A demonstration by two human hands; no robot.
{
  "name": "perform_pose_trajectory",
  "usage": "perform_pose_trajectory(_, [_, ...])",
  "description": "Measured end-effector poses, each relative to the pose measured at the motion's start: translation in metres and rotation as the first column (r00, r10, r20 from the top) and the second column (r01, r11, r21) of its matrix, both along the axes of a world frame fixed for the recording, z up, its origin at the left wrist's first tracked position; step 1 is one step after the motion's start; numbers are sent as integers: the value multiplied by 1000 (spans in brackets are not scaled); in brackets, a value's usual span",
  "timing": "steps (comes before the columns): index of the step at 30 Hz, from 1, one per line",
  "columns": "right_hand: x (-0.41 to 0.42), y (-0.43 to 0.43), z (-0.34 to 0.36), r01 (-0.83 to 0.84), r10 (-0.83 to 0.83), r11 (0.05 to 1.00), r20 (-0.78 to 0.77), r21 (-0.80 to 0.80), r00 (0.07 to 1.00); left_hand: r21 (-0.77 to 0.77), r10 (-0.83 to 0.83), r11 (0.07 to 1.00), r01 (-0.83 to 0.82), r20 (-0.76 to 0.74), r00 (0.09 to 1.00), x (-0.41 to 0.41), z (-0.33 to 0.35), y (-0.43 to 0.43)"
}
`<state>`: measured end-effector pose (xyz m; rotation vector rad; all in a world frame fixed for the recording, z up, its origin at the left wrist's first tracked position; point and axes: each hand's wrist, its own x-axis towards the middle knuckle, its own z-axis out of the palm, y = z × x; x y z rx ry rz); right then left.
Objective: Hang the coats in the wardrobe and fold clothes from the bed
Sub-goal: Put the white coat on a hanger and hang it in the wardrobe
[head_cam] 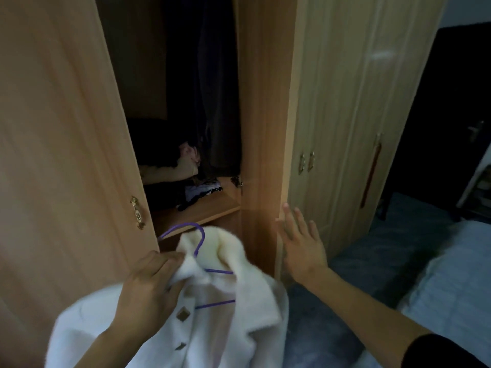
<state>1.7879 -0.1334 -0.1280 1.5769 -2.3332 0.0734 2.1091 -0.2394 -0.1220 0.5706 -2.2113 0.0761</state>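
The left hand (148, 282) curls tight around the collar of a white fluffy coat (239, 328), which sits on a purple hanger (198, 236) just right of its knuckles. Above both hands the wardrobe (138, 62) stands open. The right hand (303, 243) is spread flat with straight fingers, touching the edge of the open door (265, 115). The bed (451, 274) lies to its right.

A dark door (438, 102) with a metal handle (477, 131) stood at right. Blue carpet (414, 216) covered the floor.
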Motion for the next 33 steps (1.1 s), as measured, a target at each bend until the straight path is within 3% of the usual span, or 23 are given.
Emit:
perform_pose_trajectory(8, [-45, 16, 25, 78, -75, 997, 142, -19, 987, -74, -83, 994, 81, -33, 996, -50, 17, -6])
perform_pose_trajectory(19, [-79, 23, 38, 6, 32, 987, 238, -158, 971, 34, -55, 998, 55, -5, 998, -111, 30, 13])
perform_pose_trajectory(26, [-87, 20, 37, -71, 147, 965, 294, -254, 944, 64, -28, 998, 28, 2, 1000, -135, 24, 11])
perform_pose_trajectory(33, [-58, 1, 54, -247, 398, 876, 334, -413, 854, 30, -15, 999, 16, -28, 999, -132, 20, -22])
